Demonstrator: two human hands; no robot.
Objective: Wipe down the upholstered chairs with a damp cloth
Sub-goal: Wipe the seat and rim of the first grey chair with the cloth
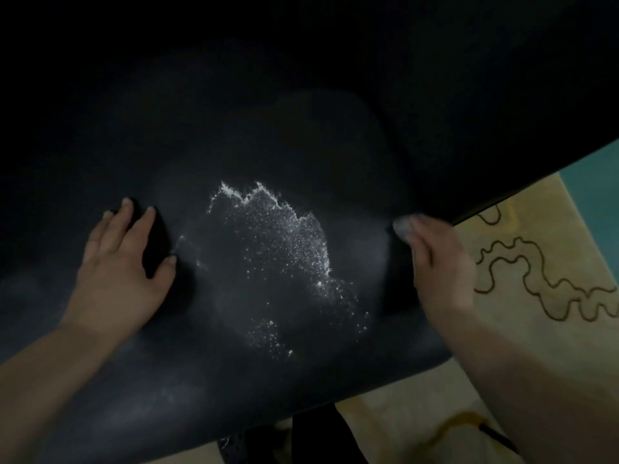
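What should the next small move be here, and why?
Probably sweep the right hand, which seems to hold a pale cloth, leftward across the white powdery patch on the dark seat, while the left hand lies flat, steadying it.

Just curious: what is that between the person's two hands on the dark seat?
A patch of white powder on the seat, between left hand and right hand, in the head view.
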